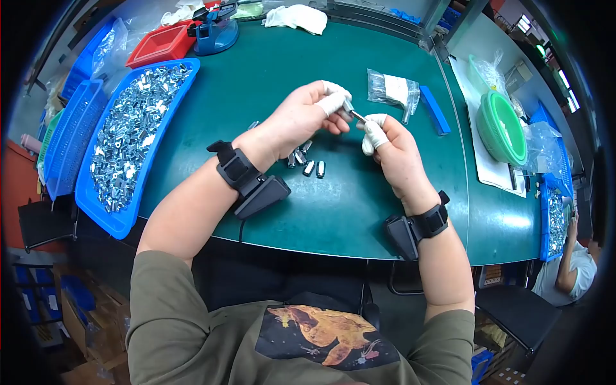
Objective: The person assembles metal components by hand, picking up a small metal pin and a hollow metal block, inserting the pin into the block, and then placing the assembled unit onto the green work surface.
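Above the green table, my left hand (307, 117) pinches a small shiny metal part (348, 105) between thumb and fingers. My right hand (396, 149) is closed on a thin metal rod (359, 117), whose tip meets that part. White finger cots cover several fingertips on both hands. Below my left hand lie several loose metal parts (320, 169), some hidden by the wrist. To the left, a blue tray (145, 168) is heaped with many similar shiny metal parts (131, 138).
A clear bag of metal pieces (391, 90) and a blue bar (435, 110) lie beyond my right hand. Green baskets (502, 131) stand at the right. A red bin (160, 46) and a blue tool stand (215, 37) sit far left. A co-worker (571, 273) is at the far right.
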Motion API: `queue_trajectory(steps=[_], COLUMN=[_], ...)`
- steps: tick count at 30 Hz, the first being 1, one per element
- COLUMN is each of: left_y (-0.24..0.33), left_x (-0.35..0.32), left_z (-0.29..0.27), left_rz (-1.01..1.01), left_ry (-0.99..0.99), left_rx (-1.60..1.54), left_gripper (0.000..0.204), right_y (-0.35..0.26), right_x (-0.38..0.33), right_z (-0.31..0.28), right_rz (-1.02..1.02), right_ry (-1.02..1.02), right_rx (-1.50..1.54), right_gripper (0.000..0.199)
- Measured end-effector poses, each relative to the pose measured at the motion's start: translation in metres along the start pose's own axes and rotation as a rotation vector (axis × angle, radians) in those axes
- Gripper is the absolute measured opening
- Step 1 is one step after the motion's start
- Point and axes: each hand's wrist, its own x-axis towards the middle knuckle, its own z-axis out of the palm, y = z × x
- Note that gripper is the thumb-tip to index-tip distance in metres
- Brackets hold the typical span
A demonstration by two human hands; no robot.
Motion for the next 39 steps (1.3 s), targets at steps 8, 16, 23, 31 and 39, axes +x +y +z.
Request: queue_trajectory(steps=[8,16,23,31,39], left_y=[0.002,0.006,0.012,0.006,-0.010], left_x=[-0.005,-0.014,-0.020,0.009,0.010], left_z=[0.005,0.000,0.003,-0.028,-0.016], left_rz=[0.109,0.149,0.493,0.489,0.263], left_ry=[-0.032,-0.156,-0.237,0.287,-0.103], left_rx=[0.152,0.291,0.605,0.357,1.206], left_gripper=[0.017,0.013,0.010,0.019,0.018], right_y=[0.006,0.001,-0.006,-0.008,-0.003], right_x=[0.002,-0.002,-0.007,0.000,0.003], right_z=[-0.001,-0.009,-0.007,-0.006,-0.005], right_rz=[-0.090,0.173,0.246,0.101,0.069], right_ry=[0.051,-0.157,-0.265,0.031,0.128], right_rx=[-0.068,0.197,0.328,0.102,-0.014], right_gripper=[0.015,0.020,0.027,0.024,0.019])
